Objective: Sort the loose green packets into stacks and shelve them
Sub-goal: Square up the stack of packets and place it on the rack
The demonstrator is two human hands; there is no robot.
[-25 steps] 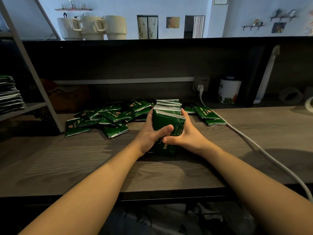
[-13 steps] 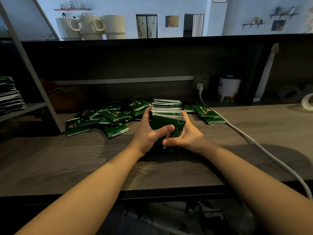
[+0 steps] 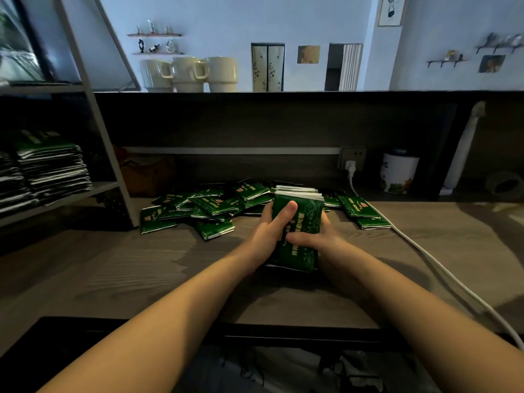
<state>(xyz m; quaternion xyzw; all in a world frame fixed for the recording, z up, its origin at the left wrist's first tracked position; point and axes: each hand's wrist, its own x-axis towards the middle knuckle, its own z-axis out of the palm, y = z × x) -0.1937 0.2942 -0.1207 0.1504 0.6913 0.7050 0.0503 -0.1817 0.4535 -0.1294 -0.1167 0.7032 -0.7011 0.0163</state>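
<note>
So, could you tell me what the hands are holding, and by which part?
Both hold the stack of green packets upright by its sides: left hand thumb across the front, right hand on the right.

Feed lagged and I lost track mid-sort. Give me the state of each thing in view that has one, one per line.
Left hand: grips the bundle's left side, thumb across its front.
Right hand: grips the bundle's right side.
Packet bundle: gathered, standing on end on the counter.
Loose packets: scattered in a heap, unsorted.
Shelved stacks: stacked flat on the left shelf.
Plug: in the socket.
Mugs: upright on the ledge.
</note>
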